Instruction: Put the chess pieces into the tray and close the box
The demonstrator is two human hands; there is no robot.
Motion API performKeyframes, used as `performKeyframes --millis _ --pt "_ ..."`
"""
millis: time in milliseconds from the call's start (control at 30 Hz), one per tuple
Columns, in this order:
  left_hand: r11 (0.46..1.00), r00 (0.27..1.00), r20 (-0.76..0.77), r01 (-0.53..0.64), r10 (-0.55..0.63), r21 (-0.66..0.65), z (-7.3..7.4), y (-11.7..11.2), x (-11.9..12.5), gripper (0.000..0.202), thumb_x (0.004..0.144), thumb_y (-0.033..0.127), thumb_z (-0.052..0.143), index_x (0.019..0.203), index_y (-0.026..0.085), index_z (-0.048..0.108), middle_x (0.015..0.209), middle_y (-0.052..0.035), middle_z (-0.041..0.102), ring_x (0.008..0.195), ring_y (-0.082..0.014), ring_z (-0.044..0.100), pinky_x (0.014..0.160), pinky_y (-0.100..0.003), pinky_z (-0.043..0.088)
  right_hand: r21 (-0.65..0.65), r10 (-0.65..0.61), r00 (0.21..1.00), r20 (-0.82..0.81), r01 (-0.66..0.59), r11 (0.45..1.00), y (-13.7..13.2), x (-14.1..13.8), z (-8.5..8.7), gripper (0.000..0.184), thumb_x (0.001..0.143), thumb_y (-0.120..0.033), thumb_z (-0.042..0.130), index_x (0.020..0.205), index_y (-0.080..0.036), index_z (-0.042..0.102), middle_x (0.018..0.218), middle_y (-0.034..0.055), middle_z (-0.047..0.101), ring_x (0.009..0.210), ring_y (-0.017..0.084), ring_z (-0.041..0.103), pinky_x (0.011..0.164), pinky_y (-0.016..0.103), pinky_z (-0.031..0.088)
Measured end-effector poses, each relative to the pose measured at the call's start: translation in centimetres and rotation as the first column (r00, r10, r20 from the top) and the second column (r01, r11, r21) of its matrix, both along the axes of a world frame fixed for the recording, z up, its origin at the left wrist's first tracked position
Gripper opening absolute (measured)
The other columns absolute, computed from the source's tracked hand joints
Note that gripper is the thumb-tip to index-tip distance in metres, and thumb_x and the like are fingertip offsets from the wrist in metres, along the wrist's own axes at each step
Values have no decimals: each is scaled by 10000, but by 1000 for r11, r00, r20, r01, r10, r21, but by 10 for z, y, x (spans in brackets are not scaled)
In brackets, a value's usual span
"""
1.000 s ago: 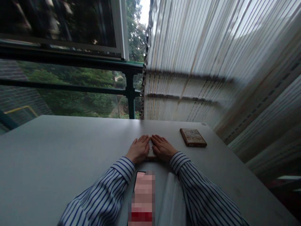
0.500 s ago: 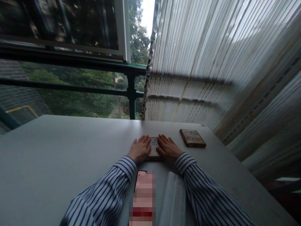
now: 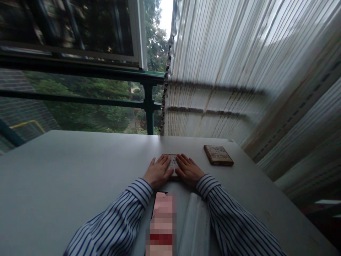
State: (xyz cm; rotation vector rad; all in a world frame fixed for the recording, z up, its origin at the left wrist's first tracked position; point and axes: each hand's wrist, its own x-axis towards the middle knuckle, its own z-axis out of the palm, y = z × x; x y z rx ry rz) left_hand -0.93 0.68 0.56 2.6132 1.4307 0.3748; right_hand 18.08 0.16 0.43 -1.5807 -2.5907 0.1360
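Note:
A flat brown-edged box (image 3: 174, 163) with a printed top lies on the white table (image 3: 80, 170), largely covered by my hands. From the left, my left hand (image 3: 159, 170) rests flat on it, fingers stretched forward. Across from it, my right hand (image 3: 189, 169) lies flat over the box's right side, fingers also extended. Only a strip of the print shows between them. A similar box (image 3: 218, 155) lies apart, to the right of my right hand.
Between my forearms lies a phone (image 3: 160, 204) with a pinkish screen, partly pixelated. Beside it is a translucent plastic roll or sleeve (image 3: 195, 220). Behind the table stand a green railing (image 3: 112, 103) and a striped sheer curtain (image 3: 207, 64).
My hands have drawn slightly closer together over the box, leaving less print between them. My left fingers have shifted a little, showing the box's far left corner. The second box has not moved.

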Motion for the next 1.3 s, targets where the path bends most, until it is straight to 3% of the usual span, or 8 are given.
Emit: performKeyframes --millis 267,500,767,900,1033,1300 --pt "999 998 -31 -48 48 -10 -2 -3 1 540 846 501 242 1312 236 310 1405 -56 264 1298 -220 185 1013 -507 160 13 -2 1000 -4 3 1000 -3 -1 7 597 867 -475 227 1359 -139 217 1422 92 194 1303 230 129 1018 460 169" --pt "999 999 9 -48 47 23 -1 -3 2 520 838 488 292 1283 227 359 1388 -61 304 1284 -232 220 1007 -510 186 99 -8 998 -64 15 995 -15 4 8 518 874 -401 286 1304 -117 346 1365 122 327 1277 223 222 1005 430 234" --pt "985 964 222 -161 143 66 -5 -2 -11 448 835 391 358 1153 113 508 1250 -135 477 1159 -207 429 987 -345 319 187 30 990 -140 -4 982 -15 4 2 487 873 -359 318 1241 -58 425 1314 149 396 1247 229 284 1008 380 276" --pt "977 934 294 -212 201 5 -7 -5 -16 417 847 347 323 1121 111 531 1165 -122 555 1098 -196 488 951 -329 367 211 -77 970 -230 127 969 -14 5 4 397 882 -282 305 1179 -94 489 1207 122 513 1119 187 439 956 323 336" --pt "983 919 349 -171 184 -70 -4 -7 -15 407 852 328 299 1097 121 550 1093 -103 603 1030 -192 532 916 -327 387 161 -216 940 -262 263 951 -13 6 5 351 877 -267 324 1100 -130 557 1046 92 609 961 169 527 861 268 381" --pt "975 863 471 -93 181 -204 5 -9 -13 392 851 281 294 1121 142 542 1104 -88 599 1027 -192 529 896 -294 379 117 -278 945 -171 300 947 -13 4 7 346 876 -294 337 1086 -167 580 925 81 621 878 159 533 785 232 362"
